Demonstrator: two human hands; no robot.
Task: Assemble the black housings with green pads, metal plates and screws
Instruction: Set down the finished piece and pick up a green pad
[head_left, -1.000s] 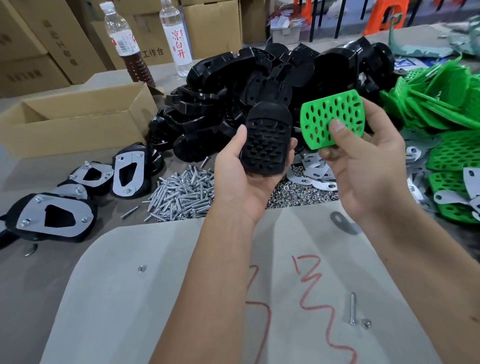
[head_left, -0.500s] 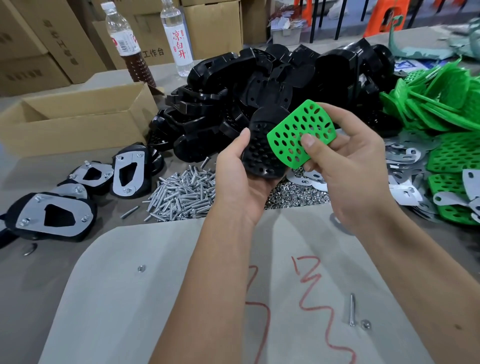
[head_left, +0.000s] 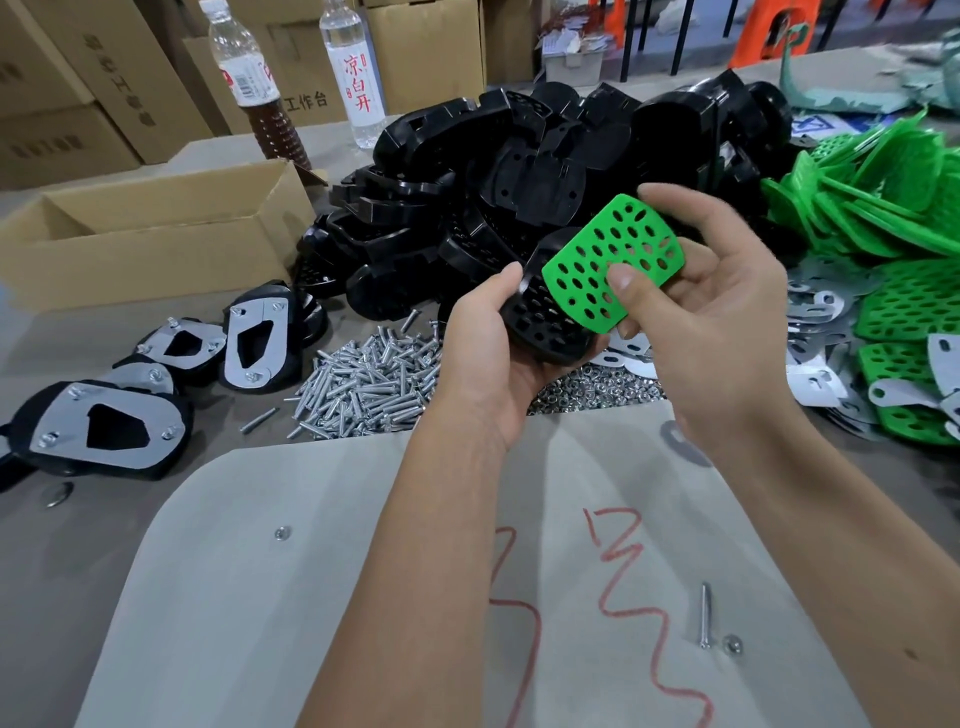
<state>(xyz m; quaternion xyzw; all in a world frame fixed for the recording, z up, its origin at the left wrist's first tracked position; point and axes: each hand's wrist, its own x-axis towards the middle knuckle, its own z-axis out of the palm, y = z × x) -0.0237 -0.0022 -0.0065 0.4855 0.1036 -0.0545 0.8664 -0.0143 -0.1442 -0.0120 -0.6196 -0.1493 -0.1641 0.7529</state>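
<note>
Several finished housings (head_left: 98, 434), each with a metal plate screwed on, lay at the left of the surface (head_left: 130, 519), just in front of an open cardboard box (head_left: 150, 234). Right of them sat a heap of loose screws (head_left: 363, 379), with a large pile of bare black housings (head_left: 519, 171) behind it. At the centre, the left hand (head_left: 483, 358) gripped one black housing (head_left: 545, 322) from below, thumb curled over its edge. The right hand (head_left: 711, 322) pinched a green pad (head_left: 613, 270) between thumb and fingers, holding it tilted over that housing, overlapping it but apparently not yet seated. Loose metal plates (head_left: 810, 338) and a stack of green pads (head_left: 893, 218) waited at the right. Judging by those piles, most of the work remained; this unit was only at the pad step.
</note>
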